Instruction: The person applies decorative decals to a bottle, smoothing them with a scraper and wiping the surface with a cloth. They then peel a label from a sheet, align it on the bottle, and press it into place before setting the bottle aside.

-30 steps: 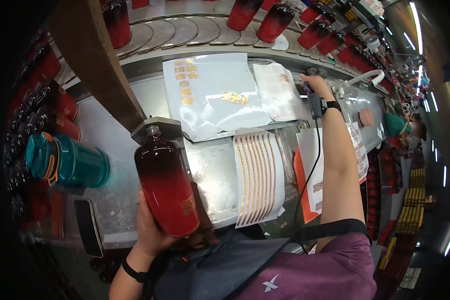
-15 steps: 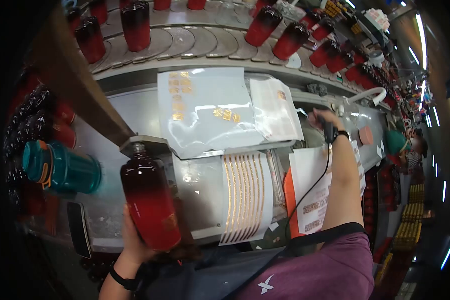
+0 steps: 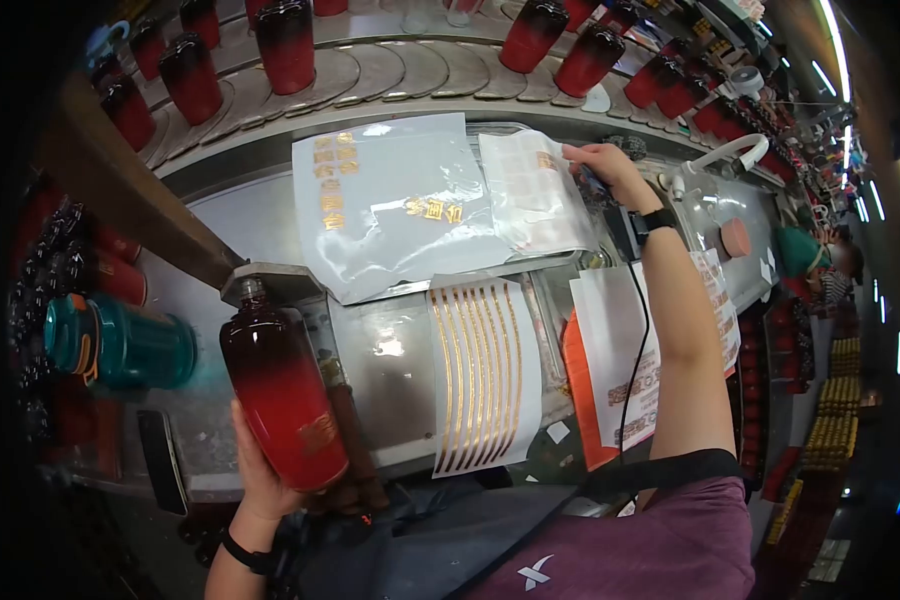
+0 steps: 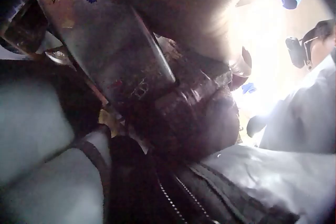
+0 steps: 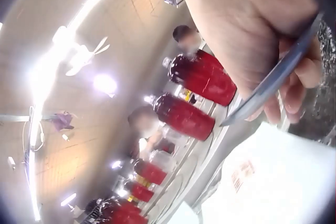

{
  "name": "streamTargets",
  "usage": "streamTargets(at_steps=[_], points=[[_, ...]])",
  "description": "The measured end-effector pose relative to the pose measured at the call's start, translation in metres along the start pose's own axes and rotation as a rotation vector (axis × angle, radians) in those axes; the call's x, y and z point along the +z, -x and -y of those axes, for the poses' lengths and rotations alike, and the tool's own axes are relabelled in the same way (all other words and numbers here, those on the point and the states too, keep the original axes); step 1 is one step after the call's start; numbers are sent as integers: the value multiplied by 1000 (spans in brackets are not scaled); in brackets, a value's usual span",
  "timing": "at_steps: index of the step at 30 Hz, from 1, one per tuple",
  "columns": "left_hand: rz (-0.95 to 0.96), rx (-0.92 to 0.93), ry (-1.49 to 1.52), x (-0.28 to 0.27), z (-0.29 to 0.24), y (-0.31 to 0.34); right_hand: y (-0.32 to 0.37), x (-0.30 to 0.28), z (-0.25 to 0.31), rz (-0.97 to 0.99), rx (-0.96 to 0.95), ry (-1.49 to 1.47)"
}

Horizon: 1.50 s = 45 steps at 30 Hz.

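My left hand (image 3: 262, 482) grips the lower part of a glass bottle (image 3: 278, 385), black at the shoulders and fading to red, with a gold mark near its base. The bottle lies tilted, its neck at a metal bracket (image 3: 288, 282) on a wooden arm (image 3: 145, 190). A scuffed flat bar (image 4: 105, 45) and brown wrapped padding (image 4: 194, 113) show beneath that hand in the left wrist view. My right hand (image 3: 615, 178) holds a thin blue-grey blade-like tool (image 5: 275, 79), fingers curled under it. Its fingertips are right at the edge of a white sheet (image 3: 535, 205) with small printed marks.
A clear sheet with gold characters (image 3: 385, 255) lies left of the white sheet. Nearer are a sheet of gold strips (image 3: 482, 380) and an orange sheet (image 3: 592, 425) under printed paper. A teal jug (image 3: 140, 345) and phone (image 3: 160, 460) lie left; a conveyor (image 3: 370, 75) carries bottles behind.
My right hand drew back nearer, then reached forward and left to the white sheet's edge. My left hand keeps its grip on the bottle; the head view has shifted.
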<state>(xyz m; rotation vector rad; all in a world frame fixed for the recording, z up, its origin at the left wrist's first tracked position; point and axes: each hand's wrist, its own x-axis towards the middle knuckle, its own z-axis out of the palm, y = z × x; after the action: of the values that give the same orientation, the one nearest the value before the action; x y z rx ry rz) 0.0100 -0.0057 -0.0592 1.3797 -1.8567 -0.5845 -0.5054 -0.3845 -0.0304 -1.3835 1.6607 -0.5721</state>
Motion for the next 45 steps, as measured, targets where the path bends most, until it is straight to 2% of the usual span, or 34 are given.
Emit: streamTargets(at_steps=[2, 4, 6, 7, 9, 11, 13, 18, 20, 22, 23, 24, 25, 28, 29, 31, 33, 35, 38, 40, 42, 43, 45], points=[[6, -1, 10, -2, -1, -2, -5, 8, 8, -33, 80, 176], [2, 14, 44, -1, 3, 0, -5, 15, 15, -46, 76, 199], [2, 24, 85, -2, 2, -2, -6, 19, 17, -84, 114, 342], [-1, 48, 73, -3, -2, -6, -8, 19, 15, -58, 136, 236], [-8, 67, 66, 0, 3, -3, -8, 23, 15, -82, 166, 229], [16, -19, 301, 11, 18, 7, -4, 25, 16, -105, 196, 219], [11, -5, 279, 8, 20, 9, 4, 25, 18, -84, 264, -4], [3, 62, 157, -3, 11, -2, -9, 14, -10, -96, 276, 78], [4, 86, 105, -5, 7, -8, -25, 7, -37, -185, 196, -3], [-17, 91, 113, -1, 9, -12, -47, -12, -74, -328, -34, 270], [-30, 90, 113, -2, 9, -8, -69, -33, -105, -433, -197, 516], [-33, 45, 84, -6, 9, -3, -99, -60, -137, -420, -399, 934], [-10, 20, 75, -10, 8, 3, -31, -18, -57, -577, -206, 590], [46, -23, 74, -13, 8, -5, -18, 7, 9, -310, -412, 258], [-16, 73, 34, -18, 4, -13, 10, 32, 47, -211, -462, 237], [-39, 60, 61, -22, -2, -19, 77, 97, 118, 2, -561, 167], [-31, 27, 142, -27, -7, -22, 137, 150, 161, 227, -603, 75], [-7, 9, 65, -34, -12, -18, 193, 193, 191, 404, -598, 24], [17, 30, -78, -46, -21, -19, 244, 232, 215, 608, -550, 20], [20, 60, -141, -51, -28, -21, 248, 253, 210, 681, -478, -57], [154, -159, 27, -54, -31, -23, 243, 265, 202, 649, -471, -21], [154, -157, 32, -51, -27, -24, 243, 266, 200, 646, -468, -17], [-26, -27, 347, -43, -15, -29, 243, 267, 196, 616, -439, -42]])
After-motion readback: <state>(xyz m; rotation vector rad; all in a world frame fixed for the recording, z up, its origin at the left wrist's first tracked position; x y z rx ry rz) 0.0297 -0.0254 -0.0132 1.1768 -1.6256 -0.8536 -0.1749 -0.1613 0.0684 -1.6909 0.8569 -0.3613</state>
